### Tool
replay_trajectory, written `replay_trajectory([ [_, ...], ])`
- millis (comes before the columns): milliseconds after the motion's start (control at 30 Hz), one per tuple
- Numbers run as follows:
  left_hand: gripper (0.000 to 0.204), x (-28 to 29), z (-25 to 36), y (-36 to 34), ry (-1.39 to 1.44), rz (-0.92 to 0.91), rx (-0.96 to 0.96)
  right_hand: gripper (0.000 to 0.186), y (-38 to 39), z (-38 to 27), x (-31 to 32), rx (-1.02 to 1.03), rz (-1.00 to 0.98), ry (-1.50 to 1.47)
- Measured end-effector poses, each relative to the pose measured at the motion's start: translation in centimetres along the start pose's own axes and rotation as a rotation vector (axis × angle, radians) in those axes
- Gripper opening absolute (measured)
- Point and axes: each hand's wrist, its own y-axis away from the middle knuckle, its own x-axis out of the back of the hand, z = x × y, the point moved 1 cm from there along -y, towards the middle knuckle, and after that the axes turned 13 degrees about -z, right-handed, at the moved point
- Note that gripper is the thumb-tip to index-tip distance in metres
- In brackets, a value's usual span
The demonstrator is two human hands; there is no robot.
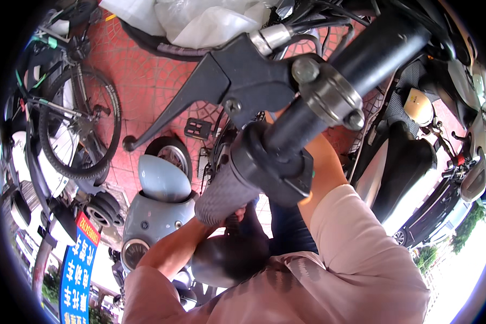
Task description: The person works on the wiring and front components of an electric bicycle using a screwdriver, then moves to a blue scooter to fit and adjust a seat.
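Observation:
A handlebar end fills the middle of the head view, very close: a black tube (386, 48), a ribbed grey grip (225, 190) and a black brake lever (191, 102) on a metal clamp (335, 100). Behind the grip, a small part of my left hand (240, 213) shows beside the short stem of a dark rounded part (232, 259), which looks like a mirror. The grip covers most of its fingers. My right forearm (325, 162) passes up behind the handlebar. Only a sliver of skin of my right hand (275, 115) appears under the tube; its fingers are hidden.
A grey-blue scooter front (156, 216) stands near my left arm. Bicycles with a large wheel (80, 121) are farther left, above a blue sign (78, 275). On the right is a scooter with a black seat (405, 173). White plastic sheeting (205, 21) lies at the top over red paving (140, 75).

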Motion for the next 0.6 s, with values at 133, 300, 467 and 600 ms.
replay_trajectory([
  [133, 0.013, -4.3, 0.5, 5.5, -0.402, 0.389, 0.151, 0.057, -1.5, -2.7, -3.1, -0.110, 0.025, 0.041],
  [300, 0.014, -3.3, 0.4, 11.5, -0.339, 0.388, 0.174, 0.055, -0.2, -5.0, -4.8, -0.148, 0.024, 0.066],
  [467, 0.010, -3.6, -2.3, 14.1, 0.350, -0.109, 0.062, 0.058, -0.5, -5.5, -4.7, -0.151, -0.061, 0.050],
  [600, 0.007, -4.4, -1.6, 13.8, 0.320, 0.025, 0.044, 0.055, -1.0, -6.3, -5.9, -0.118, -0.052, 0.065],
])
